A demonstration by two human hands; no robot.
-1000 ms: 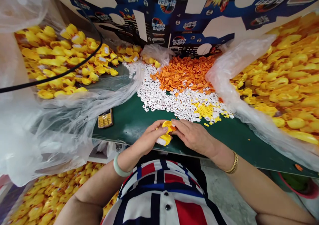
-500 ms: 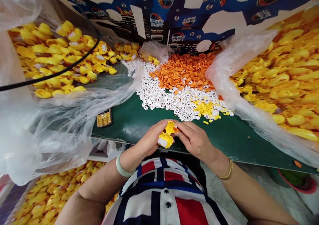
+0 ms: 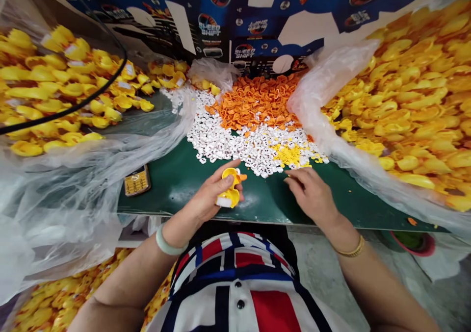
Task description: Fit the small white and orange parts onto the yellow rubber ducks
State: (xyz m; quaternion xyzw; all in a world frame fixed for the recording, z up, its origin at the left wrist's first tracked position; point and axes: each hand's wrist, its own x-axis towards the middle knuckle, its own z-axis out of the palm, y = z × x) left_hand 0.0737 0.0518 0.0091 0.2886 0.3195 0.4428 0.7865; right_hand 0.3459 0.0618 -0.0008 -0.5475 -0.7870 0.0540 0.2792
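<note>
My left hand (image 3: 210,194) is closed around a yellow toy duck half-shell (image 3: 231,194), its hollow side facing up. An orange beak (image 3: 241,177) sticks out at the shell's right side, and a white patch lies at its lower end. To the right, my right hand (image 3: 309,192) is apart from the shell, just in front of the small yellow pieces (image 3: 289,154). Its fingers are bent and look slightly apart, with nothing visible in them. White eye pieces (image 3: 235,145) are spread beyond both hands, with a heap of orange beaks (image 3: 257,101) behind them.
Yellow duck shells (image 3: 73,87) are piled at the left behind clear plastic (image 3: 147,140). More yellow shells (image 3: 415,116) fill a plastic bag at the right. A phone-like object (image 3: 137,181) lies on the green table (image 3: 176,185). A black cable (image 3: 91,94) crosses the left side.
My right hand has let go of the duck shell and moved right, toward the small yellow pieces. My left hand keeps the shell, now with the beak showing. The view has shifted slightly.
</note>
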